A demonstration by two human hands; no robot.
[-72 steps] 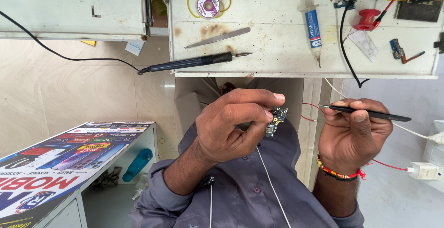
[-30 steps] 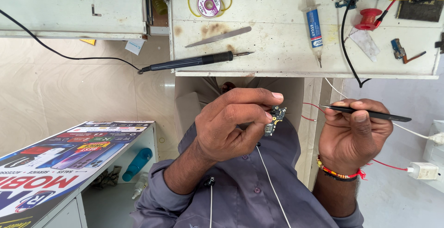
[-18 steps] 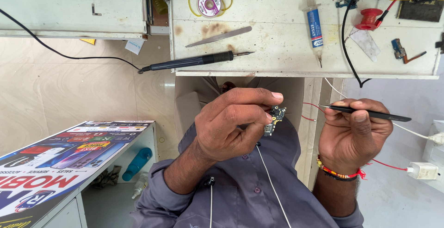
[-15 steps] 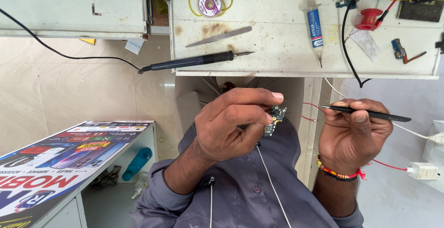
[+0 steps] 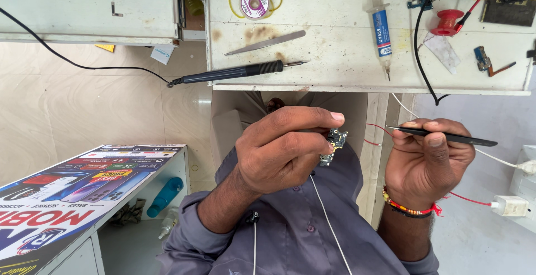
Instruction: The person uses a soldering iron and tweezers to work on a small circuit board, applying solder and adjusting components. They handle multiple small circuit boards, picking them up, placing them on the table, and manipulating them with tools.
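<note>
Pinched in the left hand's (image 5: 285,155) grip is a small circuit board (image 5: 333,144); a black tool (image 5: 446,137) is clasped by the right hand (image 5: 427,160). Nothing has been shifted over the last seconds, so the board is merely being held steady beside the tool.

We see an evenly bright, diffuse daylit scene in sharp focus. Soft shadows fall beneath the white bench (image 5: 357,68) edge and under both hands. No glare or motion blur; slight wide-angle stretching appears toward the corners.
</note>
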